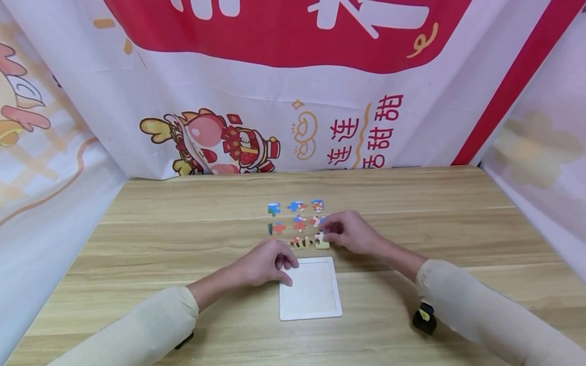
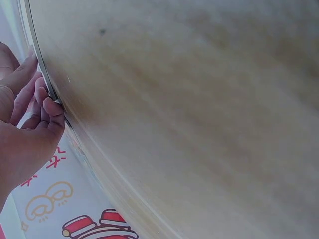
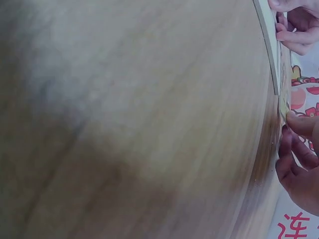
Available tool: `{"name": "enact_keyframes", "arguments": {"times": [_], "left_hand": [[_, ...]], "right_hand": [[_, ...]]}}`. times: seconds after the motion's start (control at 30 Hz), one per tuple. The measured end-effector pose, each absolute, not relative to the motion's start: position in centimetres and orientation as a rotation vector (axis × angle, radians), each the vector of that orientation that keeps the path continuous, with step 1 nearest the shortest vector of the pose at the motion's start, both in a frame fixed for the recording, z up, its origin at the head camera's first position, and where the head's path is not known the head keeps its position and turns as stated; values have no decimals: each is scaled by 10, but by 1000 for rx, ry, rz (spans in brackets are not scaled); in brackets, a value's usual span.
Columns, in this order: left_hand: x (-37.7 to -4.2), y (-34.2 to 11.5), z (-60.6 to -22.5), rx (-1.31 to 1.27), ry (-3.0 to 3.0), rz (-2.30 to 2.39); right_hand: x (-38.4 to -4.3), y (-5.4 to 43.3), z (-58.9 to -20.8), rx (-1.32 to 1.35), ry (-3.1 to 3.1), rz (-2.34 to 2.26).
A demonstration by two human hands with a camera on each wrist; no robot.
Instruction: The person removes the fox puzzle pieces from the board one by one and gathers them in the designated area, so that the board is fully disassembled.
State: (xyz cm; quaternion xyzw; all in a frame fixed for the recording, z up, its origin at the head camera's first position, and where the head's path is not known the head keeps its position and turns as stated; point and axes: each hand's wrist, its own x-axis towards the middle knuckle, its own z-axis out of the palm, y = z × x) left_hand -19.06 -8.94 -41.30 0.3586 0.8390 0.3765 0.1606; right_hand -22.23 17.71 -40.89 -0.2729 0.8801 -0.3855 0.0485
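My right hand is at the right end of the small jigsaw pieces. Its thumb and forefinger close at the edge of a yellowish jigsaw piece in the nearest row. In the right wrist view, the thumb meets a thin yellowish edge. Over the top left corner of a white square puzzle tray lies my left hand, fingers loosely bent, thumb apart and above the tray floor. It covers part of the nearest row. Nothing shows between its fingers.
Other pieces lie spaced in rows beyond the tray, among them a blue piece and a fox-patterned piece. Printed cloth rises behind the wooden table and on both sides.
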Motion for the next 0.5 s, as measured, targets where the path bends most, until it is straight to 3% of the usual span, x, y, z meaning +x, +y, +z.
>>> {"name": "enact_keyframes", "arguments": {"times": [0.5], "left_hand": [[-190, -89, -411, 1006, 2401, 1083]], "right_hand": [[-225, 171, -406, -837, 2833, -889]]}}
